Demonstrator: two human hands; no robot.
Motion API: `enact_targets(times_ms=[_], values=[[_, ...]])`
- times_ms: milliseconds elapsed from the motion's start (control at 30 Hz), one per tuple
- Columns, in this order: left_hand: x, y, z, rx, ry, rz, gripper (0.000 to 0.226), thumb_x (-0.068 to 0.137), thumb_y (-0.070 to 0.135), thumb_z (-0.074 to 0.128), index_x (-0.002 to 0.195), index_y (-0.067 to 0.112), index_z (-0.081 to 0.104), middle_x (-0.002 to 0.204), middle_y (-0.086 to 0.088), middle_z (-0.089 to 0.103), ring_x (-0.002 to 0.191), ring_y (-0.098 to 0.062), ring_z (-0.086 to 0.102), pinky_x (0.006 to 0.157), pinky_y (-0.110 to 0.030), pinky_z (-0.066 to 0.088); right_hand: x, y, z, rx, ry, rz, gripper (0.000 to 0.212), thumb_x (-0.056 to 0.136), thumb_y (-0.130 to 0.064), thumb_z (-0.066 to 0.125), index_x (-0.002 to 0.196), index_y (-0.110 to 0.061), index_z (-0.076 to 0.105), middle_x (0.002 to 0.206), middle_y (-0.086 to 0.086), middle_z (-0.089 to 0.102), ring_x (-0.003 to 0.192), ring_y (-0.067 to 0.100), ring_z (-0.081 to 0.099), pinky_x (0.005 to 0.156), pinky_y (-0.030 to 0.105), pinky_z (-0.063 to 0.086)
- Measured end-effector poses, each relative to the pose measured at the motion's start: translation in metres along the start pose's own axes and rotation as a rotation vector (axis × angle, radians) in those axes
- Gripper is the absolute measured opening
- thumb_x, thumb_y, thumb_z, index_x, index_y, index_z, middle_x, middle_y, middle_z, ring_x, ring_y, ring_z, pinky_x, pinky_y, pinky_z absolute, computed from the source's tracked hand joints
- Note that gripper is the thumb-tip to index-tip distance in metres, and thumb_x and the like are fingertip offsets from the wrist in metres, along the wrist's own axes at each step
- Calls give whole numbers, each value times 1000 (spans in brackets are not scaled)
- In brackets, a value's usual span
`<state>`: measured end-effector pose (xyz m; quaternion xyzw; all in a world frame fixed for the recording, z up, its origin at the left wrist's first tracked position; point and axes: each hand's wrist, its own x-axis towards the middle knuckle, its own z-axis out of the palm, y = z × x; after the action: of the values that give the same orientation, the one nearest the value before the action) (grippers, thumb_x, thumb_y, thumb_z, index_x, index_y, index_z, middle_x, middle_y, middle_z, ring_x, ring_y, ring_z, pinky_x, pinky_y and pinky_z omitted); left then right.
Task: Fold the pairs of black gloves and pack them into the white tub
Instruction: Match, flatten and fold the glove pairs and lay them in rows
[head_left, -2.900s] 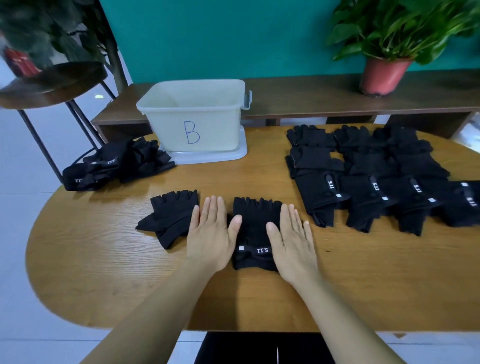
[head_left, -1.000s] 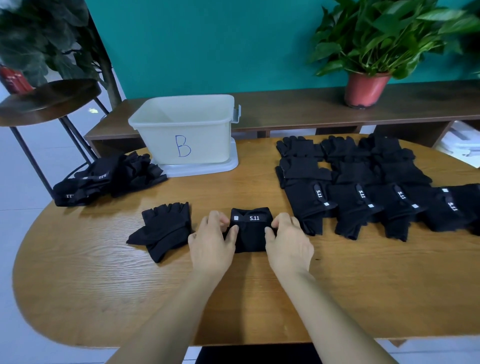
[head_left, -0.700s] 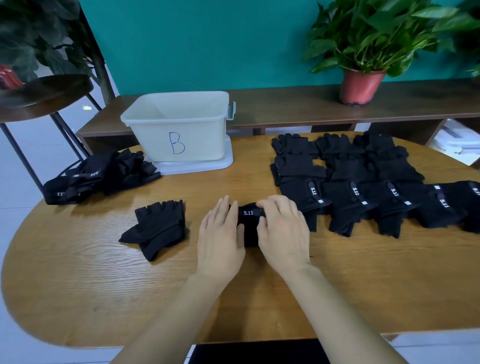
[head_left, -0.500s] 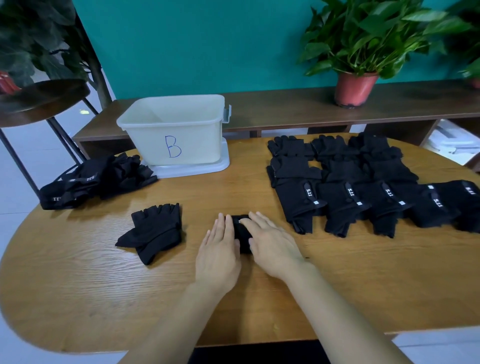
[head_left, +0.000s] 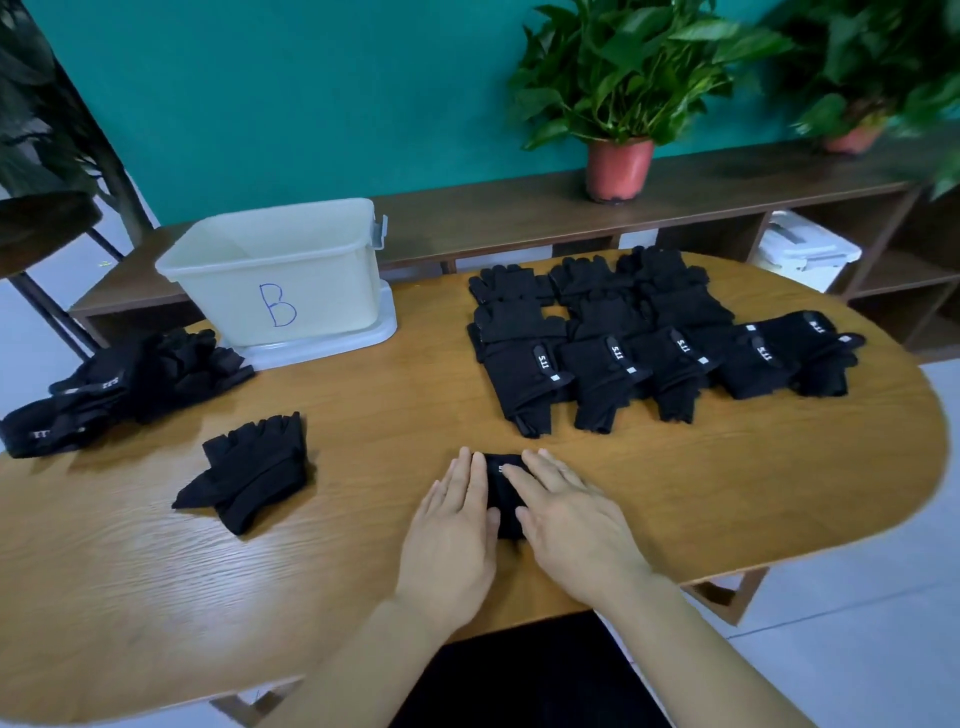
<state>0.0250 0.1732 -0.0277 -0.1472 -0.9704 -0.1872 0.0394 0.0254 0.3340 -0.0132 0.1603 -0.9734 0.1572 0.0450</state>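
Note:
A small folded black glove bundle (head_left: 503, 493) lies on the wooden table (head_left: 727, 493) near its front edge. My left hand (head_left: 457, 525) lies flat beside it on the left, fingers straight, its edge against the bundle. My right hand (head_left: 566, 514) presses flat on the bundle's right part, fingers straight. The white tub (head_left: 280, 270) marked B stands on its lid at the back left; I cannot see anything inside it. One loose black glove pair (head_left: 249, 470) lies to the left of my hands.
Rows of flat black gloves (head_left: 639, 338) cover the table's right back part. A heap of black gloves (head_left: 114, 389) lies at the far left edge. Behind the table runs a low brown shelf (head_left: 519, 218) with a potted plant (head_left: 618, 93).
The flat glove pair was folded over into a small bundle. My hands went from gripping its sides to lying flat on and beside it. The view has shifted left.

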Motion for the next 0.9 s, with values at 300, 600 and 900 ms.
enact_targets(times_ms=[300,600,900], values=[[24,76,31,71,-140,207,87,80,54,-17,156,14,-11,164,-3,-17,152,-11,-11,111,-17,-17,-45,73,-11,-150,179,213,50,65,-24,90,112,-21,73,116,3,72,110,18,67,75,34,59],[56,153,60,89,-241,407,85,86,60,-7,158,14,-8,165,-6,-14,153,-19,-6,112,-19,-12,-86,144,-36,-75,305,402,40,89,-15,67,129,-21,64,138,4,59,133,22,51,96,42,49],[124,221,79,128,-364,614,66,108,41,25,158,18,-10,165,-1,-18,152,-17,-10,114,-22,-12,-92,203,-47,-91,445,679,35,78,-8,74,113,-13,72,119,10,69,121,34,60,90,47,52]])
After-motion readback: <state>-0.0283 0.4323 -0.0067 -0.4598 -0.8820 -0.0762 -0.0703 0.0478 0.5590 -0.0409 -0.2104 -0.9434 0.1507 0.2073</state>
